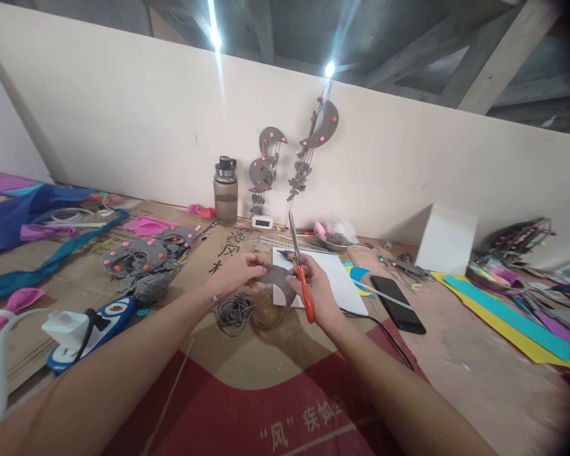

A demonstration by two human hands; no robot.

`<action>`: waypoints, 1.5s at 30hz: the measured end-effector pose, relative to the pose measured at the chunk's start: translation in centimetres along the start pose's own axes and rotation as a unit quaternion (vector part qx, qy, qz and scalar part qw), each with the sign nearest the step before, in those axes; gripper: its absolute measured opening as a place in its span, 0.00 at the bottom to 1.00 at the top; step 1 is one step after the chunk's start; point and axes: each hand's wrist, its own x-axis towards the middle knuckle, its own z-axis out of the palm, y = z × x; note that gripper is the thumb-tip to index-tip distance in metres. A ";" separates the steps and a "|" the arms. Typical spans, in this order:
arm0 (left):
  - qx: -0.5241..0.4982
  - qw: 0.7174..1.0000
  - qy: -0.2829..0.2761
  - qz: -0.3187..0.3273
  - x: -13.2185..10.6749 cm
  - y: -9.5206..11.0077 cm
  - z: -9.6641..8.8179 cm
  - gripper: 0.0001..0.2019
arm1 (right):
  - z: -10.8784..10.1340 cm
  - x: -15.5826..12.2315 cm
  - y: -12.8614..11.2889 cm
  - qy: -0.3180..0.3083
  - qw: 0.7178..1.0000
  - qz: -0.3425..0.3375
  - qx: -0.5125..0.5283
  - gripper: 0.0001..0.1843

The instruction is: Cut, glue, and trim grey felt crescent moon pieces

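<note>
A grey crescent-shaped piece [281,282] is held between my two hands above the table. My left hand [242,273] pinches its left end between thumb and fingers. At its right side, the thumb and fingers of my right hand [317,288] close on it. That same hand also carries a long metal tool with a red-orange handle [306,294], its narrow tip pointing up; I cannot tell its exact kind. Below my left hand lies a coil of grey cord [235,311]. A loop of cord runs beneath the crescent. White paper [335,291] lies behind my right hand.
Grey crescent hangings [323,126] with pink and orange dots are against the white wall. A bottle [225,193] and small digital clock [262,222] stand below. At right lies a black phone [398,304]; at left, a power strip [109,316] and dotted grey pieces [140,256].
</note>
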 end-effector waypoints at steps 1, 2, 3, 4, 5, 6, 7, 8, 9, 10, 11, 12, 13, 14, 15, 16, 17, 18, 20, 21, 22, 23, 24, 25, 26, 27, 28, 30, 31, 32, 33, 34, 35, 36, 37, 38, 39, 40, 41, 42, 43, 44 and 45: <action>-0.010 1.000 -0.002 -0.003 0.0 0.0 0.0 0.08 | -0.1 0.1 0.1 0.003 1.000 -0.001 -0.008 0.25; -0.019 1.000 0.000 -0.006 0.0 0.1 0.1 0.08 | -0.3 0.2 0.1 0.007 1.000 -0.004 -0.023 0.25; -0.029 1.000 0.008 -0.008 0.1 0.1 0.1 0.08 | -0.4 0.2 0.1 0.016 0.999 -0.012 -0.048 0.25; -0.041 0.999 0.020 -0.012 0.1 0.1 0.2 0.08 | -0.6 0.2 0.0 0.030 0.996 -0.024 -0.084 0.26; -0.056 0.998 0.037 -0.016 0.2 0.1 0.2 0.08 | -0.7 0.1 -0.1 0.046 0.990 -0.042 -0.128 0.25; -0.074 0.996 0.056 -0.018 0.2 0.1 0.2 0.09 | -0.9 0.0 -0.2 0.061 0.980 -0.066 -0.176 0.25; -0.096 0.993 0.073 -0.018 0.3 0.0 0.2 0.09 | -1.0 -0.1 -0.4 0.072 0.967 -0.091 -0.225 0.25; -0.119 0.989 0.088 -0.015 0.4 0.0 0.2 0.09 | -1.1 -0.2 -0.6 0.074 0.952 -0.116 -0.272 0.25; -0.142 0.985 0.099 -0.011 0.4 -0.1 0.2 0.09 | -1.1 -0.4 -0.7 0.068 0.936 -0.134 -0.317 0.25; -0.163 0.981 0.107 -0.006 0.4 -0.1 0.2 0.09 | -1.0 -0.6 -0.8 0.051 0.921 -0.145 -0.359 0.25; -0.179 0.978 0.111 -0.001 0.4 -0.1 0.2 0.09 | -0.9 -0.8 -0.8 0.029 0.905 -0.147 -0.398 0.25; -0.191 0.975 0.110 0.002 0.4 -0.1 0.2 0.09 | -0.7 -0.9 -0.7 0.005 0.890 -0.142 -0.434 0.25; -0.198 0.974 0.107 0.006 0.3 -0.1 0.3 0.09 | -0.6 -1.0 -0.6 -0.015 0.875 -0.132 -0.466 0.24; -0.202 0.974 0.104 0.010 0.3 0.0 0.3 0.09 | -0.4 -1.1 -0.5 -0.027 0.861 -0.122 -0.493 0.24; -0.205 0.974 0.100 0.013 0.2 0.1 0.4 0.08 | -0.2 -1.1 -0.4 -0.033 0.848 -0.113 -0.517 0.23; -0.207 0.973 0.100 0.017 0.1 0.2 0.5 0.08 | -0.1 -1.1 -0.2 -0.034 0.834 -0.109 -0.539 0.23; -0.210 0.972 0.102 0.018 0.0 0.3 0.6 0.09 | 0.0 -1.1 -0.1 -0.032 0.822 -0.108 -0.558 0.24; -0.213 0.971 0.106 0.020 -0.1 0.4 0.8 0.09 | 0.0 -1.0 0.0 -0.031 0.811 -0.107 -0.575 0.24; -0.221 0.968 0.117 0.023 -0.3 0.6 1.0 0.11 | 0.0 -1.0 0.1 -0.034 0.793 -0.105 -0.600 0.25; -0.224 0.967 0.122 0.025 -0.3 0.6 1.2 0.11 | 0.0 -1.0 0.0 -0.038 0.786 -0.102 -0.609 0.26; -0.227 0.965 0.125 0.027 -0.4 0.6 1.3 0.12 | 0.0 -1.0 0.0 -0.041 0.780 -0.097 -0.617 0.26; -0.230 0.965 0.126 0.030 -0.4 0.6 1.4 0.12 | 0.0 -1.0 -0.1 -0.043 0.775 -0.093 -0.624 0.27; -0.233 0.964 0.126 0.031 -0.4 0.6 1.4 0.12 | 0.0 -1.1 -0.2 -0.045 0.771 -0.090 -0.629 0.27; -0.235 0.963 0.124 0.033 -0.4 0.5 1.5 0.12 | 0.1 -1.1 -0.3 -0.046 0.767 -0.087 -0.634 0.27; -0.237 0.963 0.121 0.034 -0.5 0.4 1.5 0.11 | 0.1 -1.1 -0.3 -0.047 0.764 -0.085 -0.638 0.27; -0.239 0.963 0.119 0.036 -0.5 0.3 1.5 0.11 | 0.2 -1.1 -0.4 -0.046 0.762 -0.082 -0.641 0.27; -0.240 0.963 0.118 0.037 -0.5 0.3 1.6 0.11 | 0.2 -1.2 -0.4 -0.046 0.760 -0.079 -0.643 0.27; -0.241 0.963 0.116 0.036 -0.6 0.2 1.6 0.12 | 0.3 -1.2 -0.5 -0.044 0.757 -0.075 -0.647 0.27; -0.241 0.963 0.115 0.034 -0.6 0.1 1.7 0.13 | 0.3 -1.2 -0.5 -0.043 0.756 -0.073 -0.650 0.28; -0.241 0.963 0.115 0.032 -0.7 0.1 1.7 0.14 | 0.4 -1.2 -0.6 -0.043 0.754 -0.071 -0.651 0.28; -0.241 0.963 0.115 0.031 -0.7 0.0 1.8 0.14 | 0.4 -1.2 -0.6 -0.044 0.753 -0.068 -0.652 0.28; -0.241 0.963 0.117 0.033 -0.7 0.0 1.8 0.15 | 0.4 -1.2 -0.7 -0.045 0.753 -0.065 -0.653 0.28; -0.241 0.962 0.121 0.035 -0.7 -0.1 1.9 0.15 | 0.5 -1.3 -0.7 -0.047 0.753 -0.061 -0.653 0.28; -0.244 0.961 0.126 0.038 -0.6 -0.2 1.9 0.14 | 0.5 -1.3 -0.8 -0.049 0.753 -0.058 -0.653 0.28; -0.246 0.959 0.131 0.041 -0.6 -0.3 2.0 0.14 | 0.5 -1.3 -0.9 -0.052 0.754 -0.054 -0.652 0.28; -0.249 0.958 0.135 0.043 -0.5 -0.4 2.0 0.14 | 0.6 -1.3 -1.0 -0.056 0.755 -0.051 -0.651 0.28; -0.251 0.957 0.138 0.044 -0.5 -0.6 2.0 0.14 | 0.7 -1.3 -1.0 -0.059 0.756 -0.049 -0.650 0.28; -0.251 0.957 0.140 0.044 -0.5 -0.6 2.0 0.14 | 0.7 -1.3 -1.1 -0.062 0.757 -0.048 -0.649 0.28; -0.250 0.957 0.141 0.045 -0.4 -0.7 2.0 0.14 | 0.8 -1.3 -1.1 -0.065 0.758 -0.047 -0.647 0.28; -0.249 0.957 0.143 0.046 -0.4 -0.8 2.0 0.14 | 0.8 -1.4 -1.1 -0.066 0.759 -0.046 -0.646 0.29; -0.248 0.957 0.145 0.048 -0.4 -0.8 2.0 0.14 | 0.8 -1.4 -1.1 -0.066 0.760 -0.045 -0.645 0.28; -0.247 0.957 0.148 0.049 -0.4 -0.8 2.1 0.14 | 0.9 -1.4 -1.0 -0.066 0.761 -0.045 -0.644 0.28; -0.246 0.956 0.151 0.049 -0.4 -0.8 2.1 0.14 | 0.9 -1.4 -1.0 -0.065 0.761 -0.044 -0.644 0.28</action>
